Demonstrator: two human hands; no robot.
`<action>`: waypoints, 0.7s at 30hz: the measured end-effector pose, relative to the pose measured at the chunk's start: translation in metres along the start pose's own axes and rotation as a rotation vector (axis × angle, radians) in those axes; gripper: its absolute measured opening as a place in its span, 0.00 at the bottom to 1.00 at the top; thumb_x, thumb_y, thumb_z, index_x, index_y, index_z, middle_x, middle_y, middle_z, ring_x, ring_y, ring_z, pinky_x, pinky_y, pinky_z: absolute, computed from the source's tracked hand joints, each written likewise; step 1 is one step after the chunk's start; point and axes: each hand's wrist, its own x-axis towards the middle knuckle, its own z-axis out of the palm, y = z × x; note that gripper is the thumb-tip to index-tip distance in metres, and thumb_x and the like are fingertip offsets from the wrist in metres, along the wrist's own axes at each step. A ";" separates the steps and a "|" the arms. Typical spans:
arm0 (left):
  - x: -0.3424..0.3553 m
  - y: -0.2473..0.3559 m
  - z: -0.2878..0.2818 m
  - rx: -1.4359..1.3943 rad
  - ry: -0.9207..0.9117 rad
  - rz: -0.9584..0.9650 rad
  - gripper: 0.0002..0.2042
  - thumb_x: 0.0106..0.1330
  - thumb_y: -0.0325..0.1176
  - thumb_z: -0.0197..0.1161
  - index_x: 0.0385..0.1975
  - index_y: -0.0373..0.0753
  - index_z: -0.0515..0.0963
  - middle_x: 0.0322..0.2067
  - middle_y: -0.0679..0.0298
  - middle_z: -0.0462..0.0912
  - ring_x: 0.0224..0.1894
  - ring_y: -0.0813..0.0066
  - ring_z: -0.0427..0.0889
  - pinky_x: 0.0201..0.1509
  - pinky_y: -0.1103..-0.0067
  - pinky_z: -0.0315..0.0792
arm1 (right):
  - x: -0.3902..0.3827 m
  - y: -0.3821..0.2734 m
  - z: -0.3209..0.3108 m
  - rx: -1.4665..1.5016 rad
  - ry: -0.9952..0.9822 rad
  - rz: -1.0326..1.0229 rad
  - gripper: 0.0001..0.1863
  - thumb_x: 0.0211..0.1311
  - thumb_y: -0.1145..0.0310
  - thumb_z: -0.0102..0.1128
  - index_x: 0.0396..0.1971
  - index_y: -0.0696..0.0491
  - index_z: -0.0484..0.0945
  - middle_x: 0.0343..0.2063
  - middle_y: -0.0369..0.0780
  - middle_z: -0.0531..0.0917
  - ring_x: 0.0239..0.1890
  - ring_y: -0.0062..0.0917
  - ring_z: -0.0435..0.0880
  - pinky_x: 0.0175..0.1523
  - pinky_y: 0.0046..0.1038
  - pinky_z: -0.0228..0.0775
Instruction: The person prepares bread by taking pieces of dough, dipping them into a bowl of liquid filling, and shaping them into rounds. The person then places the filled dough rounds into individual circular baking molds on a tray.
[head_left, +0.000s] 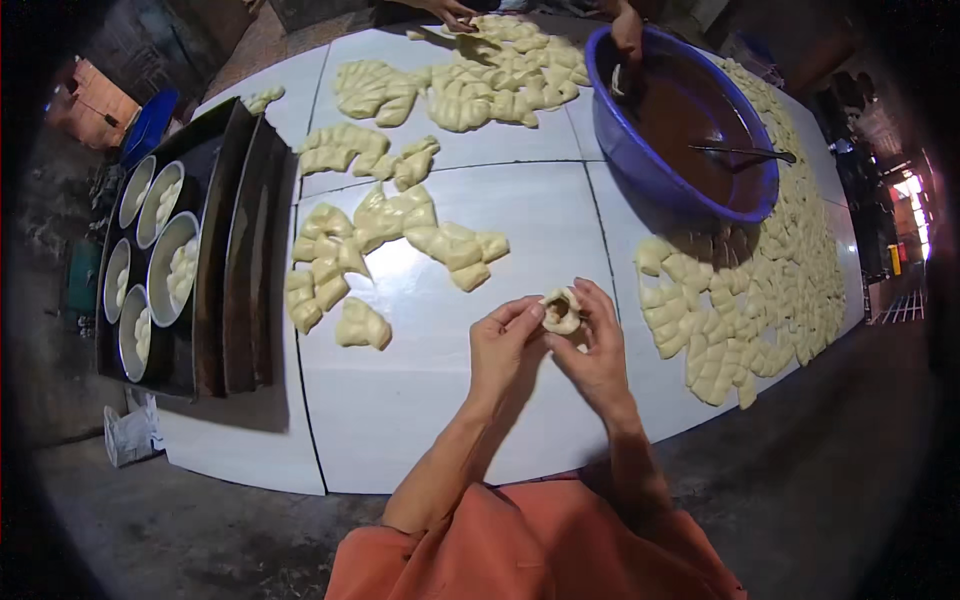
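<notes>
My left hand (503, 345) and my right hand (593, 365) pinch a small piece of pale dough (562, 318) between their fingers at the lower middle. The dough is shaped like an open cup with a brownish filling inside. To the left of my hands lie cut dough pieces (450, 245) in loose groups on the white tabletop (385, 410), with a lone lump (360, 325) below them. A large sheet of cut dough pieces (720, 340) spreads along the right side.
A purple tub (620, 140) of brown filling with a spoon stands at back right. Another person's hand (625, 35) reaches into it, and another hand (450, 15) is at the far edge. Dark metal trays (240, 300) on the left carry several round tins (160, 260) with dough.
</notes>
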 end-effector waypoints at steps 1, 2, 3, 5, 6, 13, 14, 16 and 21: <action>-0.003 0.004 -0.003 0.058 -0.019 0.030 0.16 0.67 0.30 0.66 0.50 0.26 0.77 0.40 0.57 0.84 0.39 0.70 0.84 0.46 0.75 0.79 | -0.005 -0.003 0.007 -0.015 -0.005 0.015 0.30 0.55 0.76 0.69 0.60 0.56 0.71 0.58 0.48 0.72 0.61 0.39 0.75 0.62 0.35 0.70; -0.015 0.020 0.003 0.195 -0.004 0.044 0.18 0.67 0.29 0.66 0.53 0.25 0.76 0.43 0.55 0.83 0.40 0.70 0.83 0.44 0.75 0.79 | -0.008 -0.005 0.014 -0.029 -0.011 0.030 0.31 0.55 0.75 0.70 0.61 0.55 0.72 0.59 0.48 0.71 0.62 0.41 0.73 0.63 0.36 0.69; -0.014 0.014 -0.007 0.140 -0.014 0.043 0.18 0.67 0.30 0.67 0.53 0.26 0.78 0.42 0.57 0.85 0.39 0.74 0.83 0.43 0.79 0.78 | -0.009 -0.010 0.020 -0.199 0.036 -0.101 0.26 0.57 0.74 0.70 0.57 0.56 0.76 0.55 0.47 0.74 0.56 0.37 0.78 0.58 0.34 0.73; -0.016 0.014 -0.014 0.085 -0.026 0.043 0.17 0.68 0.31 0.67 0.52 0.28 0.79 0.40 0.59 0.86 0.39 0.78 0.83 0.43 0.82 0.78 | -0.012 -0.011 0.026 -0.167 0.046 -0.097 0.23 0.58 0.74 0.69 0.55 0.56 0.78 0.53 0.46 0.76 0.51 0.35 0.80 0.54 0.32 0.75; -0.017 0.016 -0.017 0.176 -0.028 0.086 0.18 0.67 0.31 0.67 0.53 0.28 0.80 0.40 0.60 0.86 0.38 0.79 0.82 0.42 0.82 0.77 | -0.013 -0.012 0.029 -0.139 0.058 -0.091 0.21 0.59 0.74 0.68 0.53 0.56 0.80 0.51 0.45 0.77 0.46 0.32 0.82 0.50 0.30 0.76; -0.015 0.050 -0.034 0.174 -0.114 -0.108 0.16 0.65 0.30 0.69 0.48 0.26 0.79 0.38 0.55 0.85 0.35 0.73 0.83 0.39 0.79 0.78 | -0.012 -0.034 0.040 0.653 -0.055 0.449 0.08 0.67 0.72 0.63 0.42 0.59 0.81 0.34 0.36 0.84 0.33 0.19 0.81 0.44 0.23 0.76; -0.014 0.058 -0.037 0.196 -0.126 -0.171 0.16 0.65 0.31 0.69 0.46 0.26 0.80 0.37 0.56 0.85 0.33 0.75 0.83 0.38 0.81 0.77 | -0.013 -0.040 0.037 0.729 -0.135 0.559 0.09 0.67 0.72 0.63 0.44 0.60 0.81 0.36 0.36 0.84 0.34 0.20 0.82 0.46 0.22 0.75; -0.016 0.073 -0.039 0.340 -0.146 -0.145 0.15 0.66 0.33 0.68 0.45 0.27 0.81 0.35 0.59 0.85 0.31 0.78 0.82 0.36 0.81 0.77 | -0.018 -0.048 0.036 0.753 -0.175 0.595 0.12 0.66 0.73 0.63 0.47 0.60 0.79 0.40 0.38 0.84 0.43 0.23 0.82 0.51 0.24 0.75; -0.036 0.071 -0.037 0.484 -0.221 -0.018 0.16 0.66 0.33 0.69 0.49 0.31 0.82 0.37 0.61 0.86 0.36 0.78 0.84 0.39 0.81 0.80 | -0.022 -0.017 0.039 0.317 -0.151 -0.051 0.15 0.64 0.76 0.63 0.51 0.56 0.80 0.47 0.42 0.81 0.49 0.26 0.79 0.52 0.26 0.74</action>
